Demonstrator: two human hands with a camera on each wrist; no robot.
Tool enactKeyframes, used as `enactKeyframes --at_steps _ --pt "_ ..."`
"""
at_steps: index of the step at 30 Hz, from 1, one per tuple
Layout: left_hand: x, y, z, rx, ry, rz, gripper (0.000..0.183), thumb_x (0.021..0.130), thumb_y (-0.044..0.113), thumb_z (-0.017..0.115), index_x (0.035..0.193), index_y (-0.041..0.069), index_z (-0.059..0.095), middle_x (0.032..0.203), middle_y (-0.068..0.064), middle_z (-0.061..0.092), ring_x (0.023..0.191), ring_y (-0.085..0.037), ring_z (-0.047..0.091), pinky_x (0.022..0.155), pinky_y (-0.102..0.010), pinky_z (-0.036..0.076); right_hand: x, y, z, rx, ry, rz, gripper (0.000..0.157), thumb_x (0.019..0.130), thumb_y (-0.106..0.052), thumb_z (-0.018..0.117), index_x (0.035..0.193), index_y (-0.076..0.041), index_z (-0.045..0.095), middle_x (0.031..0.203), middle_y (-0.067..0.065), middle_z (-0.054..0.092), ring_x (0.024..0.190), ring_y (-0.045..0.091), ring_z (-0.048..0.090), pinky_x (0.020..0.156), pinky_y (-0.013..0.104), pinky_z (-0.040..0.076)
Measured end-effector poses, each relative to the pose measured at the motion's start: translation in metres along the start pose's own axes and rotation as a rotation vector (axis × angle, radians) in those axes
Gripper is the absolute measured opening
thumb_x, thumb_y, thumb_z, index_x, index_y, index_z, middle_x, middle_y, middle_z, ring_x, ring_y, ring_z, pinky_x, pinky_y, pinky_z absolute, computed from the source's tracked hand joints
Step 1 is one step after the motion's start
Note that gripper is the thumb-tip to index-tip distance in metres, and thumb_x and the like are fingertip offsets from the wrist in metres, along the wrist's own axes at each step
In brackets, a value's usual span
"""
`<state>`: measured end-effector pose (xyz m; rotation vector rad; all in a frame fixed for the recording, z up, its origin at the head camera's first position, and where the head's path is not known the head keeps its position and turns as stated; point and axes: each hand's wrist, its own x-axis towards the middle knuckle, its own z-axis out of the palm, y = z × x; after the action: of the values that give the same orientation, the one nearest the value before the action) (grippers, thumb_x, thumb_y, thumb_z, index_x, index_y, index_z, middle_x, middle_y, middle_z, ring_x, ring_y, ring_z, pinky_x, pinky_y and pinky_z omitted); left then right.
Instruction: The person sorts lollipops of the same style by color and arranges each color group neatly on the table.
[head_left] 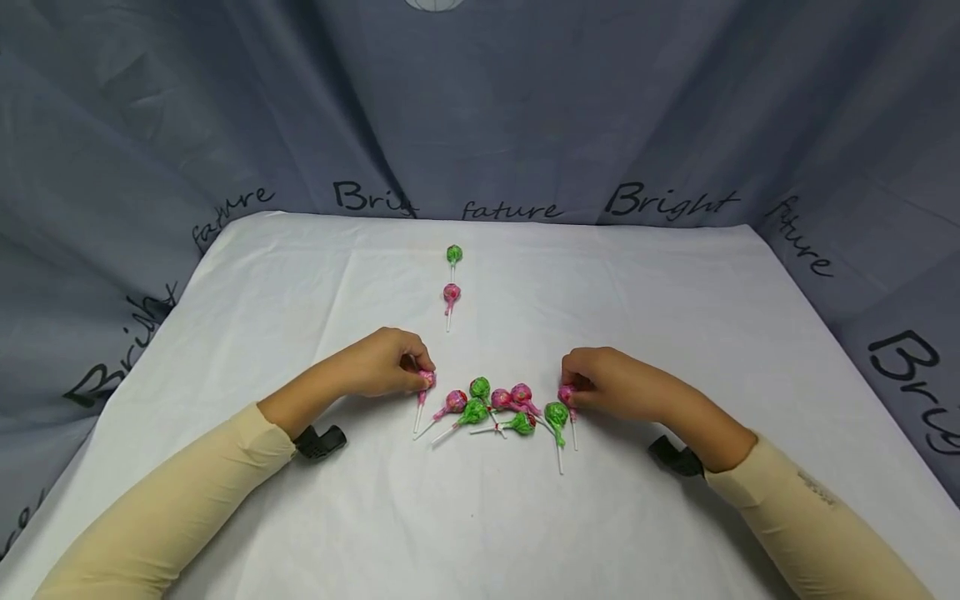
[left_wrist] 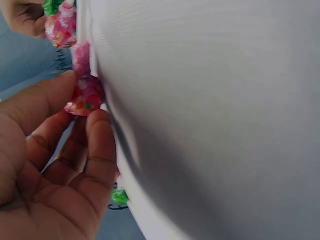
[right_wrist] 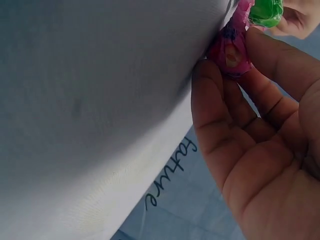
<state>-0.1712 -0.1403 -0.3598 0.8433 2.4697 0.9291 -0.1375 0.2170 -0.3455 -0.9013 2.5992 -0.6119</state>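
My left hand [head_left: 392, 363] pinches the head of a pink-wrapped lollipop [left_wrist: 86, 95] between thumb and fingers, its white stick pointing toward me. On the other side of the pile, my right hand [head_left: 618, 385] pinches another pink lollipop [right_wrist: 231, 52] by its wrapped head, stick also toward me. Between the hands lies a loose group of pink and green lollipops; a green lollipop [head_left: 557, 414] is right beside the right hand's one, and a pink lollipop [head_left: 455, 402] is nearest the left hand.
Farther back, a green lollipop [head_left: 454, 254] and a pink lollipop [head_left: 452, 293] lie in a line, one behind the other. A white cloth [head_left: 480, 517] covers the table. Grey curtains [head_left: 495, 108] with handwritten lettering hang around its back and sides.
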Motion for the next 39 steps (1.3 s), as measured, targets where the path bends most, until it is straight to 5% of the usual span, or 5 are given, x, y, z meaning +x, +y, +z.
enactKeyframes --at_steps 12,20,30,39 --pt "-0.001 0.000 -0.004 -0.030 -0.014 -0.038 0.007 0.086 0.009 0.077 0.091 0.011 0.072 0.084 0.003 0.065 0.077 -0.013 0.058 0.070 -0.029 0.049 -0.001 0.000 0.003 0.005 0.029 0.010 0.014 0.090 -0.006 0.072 0.090 -0.015 0.061 0.082 -0.007 0.052 0.077 0.013 0.050 0.068 0.029 0.045" --pt "0.008 -0.001 -0.016 0.005 0.047 -0.022 0.013 0.087 0.013 0.077 0.097 0.009 0.071 0.087 0.002 0.066 0.081 -0.015 0.060 0.074 -0.032 0.050 0.001 0.001 0.007 0.009 0.023 0.006 0.014 0.089 -0.006 0.073 0.091 -0.015 0.061 0.082 -0.007 0.053 0.076 0.013 0.050 0.067 0.029 0.045" --pt "0.050 0.004 -0.036 0.001 0.113 0.026 0.017 0.089 0.015 0.075 0.103 0.007 0.071 0.098 -0.001 0.069 0.090 -0.016 0.064 0.082 -0.033 0.051 0.000 0.002 0.007 0.005 0.031 0.007 0.015 0.089 -0.006 0.073 0.091 -0.015 0.062 0.084 -0.007 0.053 0.077 0.013 0.050 0.068 0.029 0.046" --pt "0.094 -0.001 -0.047 0.024 0.099 0.077 0.017 0.090 0.018 0.073 0.103 0.007 0.072 0.095 -0.001 0.069 0.093 -0.016 0.063 0.086 -0.034 0.049 -0.002 0.002 0.007 -0.043 0.046 -0.040 0.015 0.090 -0.008 0.073 0.089 -0.016 0.062 0.084 -0.009 0.052 0.077 0.010 0.049 0.068 0.028 0.044"
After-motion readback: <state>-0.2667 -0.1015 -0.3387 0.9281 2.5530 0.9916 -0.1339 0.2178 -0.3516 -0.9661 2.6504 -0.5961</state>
